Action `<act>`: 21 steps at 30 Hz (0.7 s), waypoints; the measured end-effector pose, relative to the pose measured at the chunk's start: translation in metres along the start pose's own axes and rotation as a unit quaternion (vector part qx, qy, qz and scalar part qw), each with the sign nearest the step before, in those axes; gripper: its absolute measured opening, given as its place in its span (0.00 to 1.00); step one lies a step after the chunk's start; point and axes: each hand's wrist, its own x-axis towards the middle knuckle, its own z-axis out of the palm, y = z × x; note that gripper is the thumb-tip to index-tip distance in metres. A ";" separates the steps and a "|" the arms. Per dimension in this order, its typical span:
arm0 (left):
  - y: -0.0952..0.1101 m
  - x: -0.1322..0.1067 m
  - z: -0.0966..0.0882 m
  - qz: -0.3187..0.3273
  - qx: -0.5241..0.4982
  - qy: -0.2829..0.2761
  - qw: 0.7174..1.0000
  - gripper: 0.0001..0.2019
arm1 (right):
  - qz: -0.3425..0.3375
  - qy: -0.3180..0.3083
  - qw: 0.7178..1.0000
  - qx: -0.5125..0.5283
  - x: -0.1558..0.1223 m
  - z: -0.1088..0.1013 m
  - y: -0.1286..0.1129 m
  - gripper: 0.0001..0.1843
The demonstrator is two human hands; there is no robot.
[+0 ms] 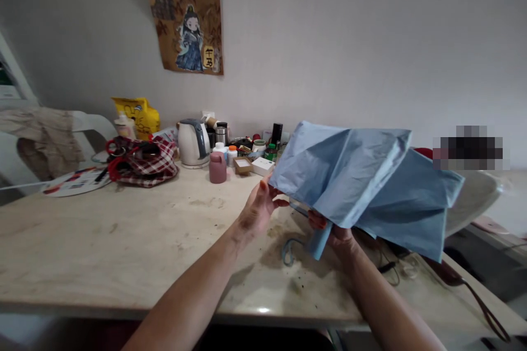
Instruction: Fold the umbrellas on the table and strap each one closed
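Note:
A light blue folding umbrella (362, 186) hangs half collapsed above the table, its fabric bunched in loose folds. My left hand (259, 208) pinches the left edge of the fabric between thumb and fingers. My right hand (335, 233) is wrapped around the umbrella's lower end, mostly hidden beneath the cloth. A thin blue wrist loop (288, 249) dangles below onto the pale stone table (123, 241).
A white kettle (193, 142), a pink bottle (217, 167), small jars and boxes stand at the back of the table. A red plaid bag (144, 162) and yellow bag (138, 115) sit back left. A brown strap (477, 296) trails over the right edge. A white chair stands left.

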 end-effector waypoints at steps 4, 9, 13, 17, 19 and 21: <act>0.001 0.000 -0.003 -0.012 0.084 0.019 0.996 0.30 | 0.042 -0.022 0.999 -0.001 0.001 0.001 0.002 0.16; -0.007 0.004 -0.003 -0.022 0.091 0.085 0.992 0.20 | 0.054 -0.012 0.998 0.009 -0.001 0.007 0.003 0.10; -0.009 0.007 -0.003 -0.028 0.091 0.128 0.987 0.16 | 0.054 -0.027 0.998 0.031 -0.001 0.014 0.001 0.12; -0.007 0.009 -0.001 -0.043 0.098 0.152 0.983 0.14 | 0.024 -0.035 0.997 0.067 -0.001 0.018 -0.002 0.17; -0.009 0.009 0.000 -0.048 0.110 0.149 0.982 0.14 | 0.014 -0.016 0.996 0.086 0.000 0.018 -0.002 0.18; -0.013 0.008 0.002 -0.034 0.157 0.165 0.973 0.14 | 0.011 0.009 0.996 0.085 0.002 0.018 -0.001 0.17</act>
